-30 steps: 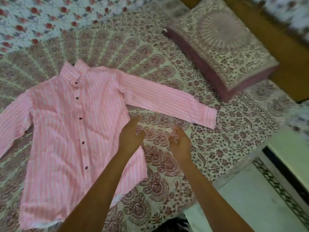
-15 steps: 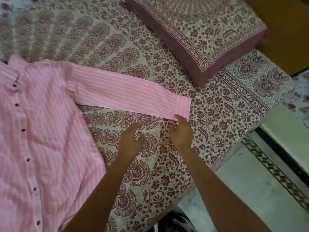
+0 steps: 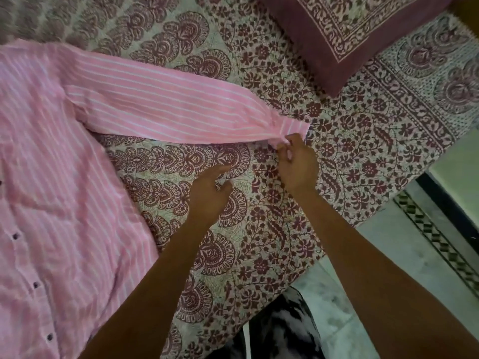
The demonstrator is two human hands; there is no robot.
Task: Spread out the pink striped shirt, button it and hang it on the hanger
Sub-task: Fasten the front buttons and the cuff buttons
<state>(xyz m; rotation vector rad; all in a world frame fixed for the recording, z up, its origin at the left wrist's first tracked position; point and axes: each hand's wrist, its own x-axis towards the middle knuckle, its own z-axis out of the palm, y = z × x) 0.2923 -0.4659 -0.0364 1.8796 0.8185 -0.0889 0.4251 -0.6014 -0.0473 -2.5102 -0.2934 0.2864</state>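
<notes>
The right hand [image 3: 298, 164] reaches forward at about 1 o'clock from the frame's middle, palm turned down, its fingertips [image 3: 283, 145] pinched together on the near corner of the shirt's cuff [image 3: 293, 128]. The cloth bunches where it is pinched, and the cuff end lifts slightly off the bedspread [image 3: 363, 141]. The left hand [image 3: 210, 193] hangs just beside it, toward 9 o'clock, fingers loosely spread and curled, gripping nothing; whether it touches the bedspread cannot be told. Both forearms run in bare from the bottom edge.

The pink striped shirt [image 3: 57, 177] lies flat, front up, filling the frame from 7 to 10 o'clock and cut off by the left edge. Its sleeve [image 3: 166, 107] stretches from the shoulder toward 3 o'clock, ending at the pinched cuff. Dark buttons [image 3: 35, 285] run down the front near the left edge.

A pillow [image 3: 350, 35] sits at 1 o'clock, near the cuff but apart from it. Bare bedspread lies open between sleeve and pillow, and under both hands. The edge of the bed runs diagonally from 6 o'clock up to 3 o'clock, with tiled floor [image 3: 388, 255] beyond it.

No writing or label can be read anywhere.
</notes>
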